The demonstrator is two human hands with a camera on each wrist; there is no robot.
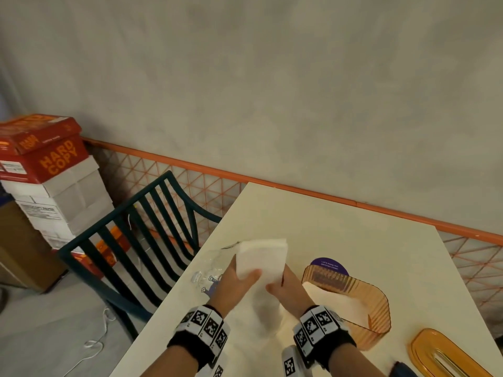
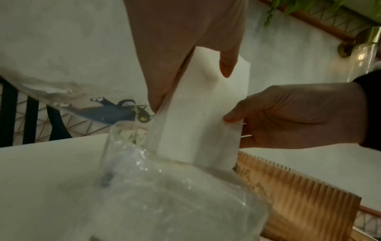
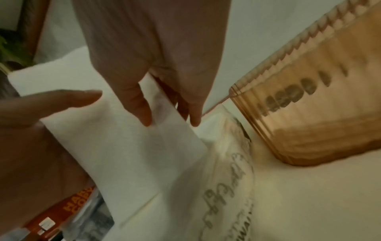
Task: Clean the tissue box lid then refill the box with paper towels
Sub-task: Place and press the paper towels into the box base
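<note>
Both hands hold a white stack of paper towels [image 1: 262, 261] upright above the white table [image 1: 340, 227]. My left hand [image 1: 239, 278] grips its left side, thumb across the front. My right hand [image 1: 283, 285] pinches its lower right edge. The stack [image 2: 204, 110] stands partly inside its clear plastic wrapper [image 2: 175, 195], which trails down toward me. The ribbed orange tissue box [image 1: 362, 308] stands open just right of my right hand, with white paper inside. Its orange lid [image 1: 446, 355] lies flat at the table's near right corner. In the right wrist view the stack [image 3: 123, 146] sits between thumb and fingers.
A crumpled clear wrapper [image 1: 211, 270] with a cat print lies on the table left of my hands. A purple round sign [image 1: 329, 265] stands behind the box. A dark green chair [image 1: 136, 240] stands left of the table, with paper cartons [image 1: 46, 170] beyond. An orange mesh fence [image 1: 272, 186] runs along the wall.
</note>
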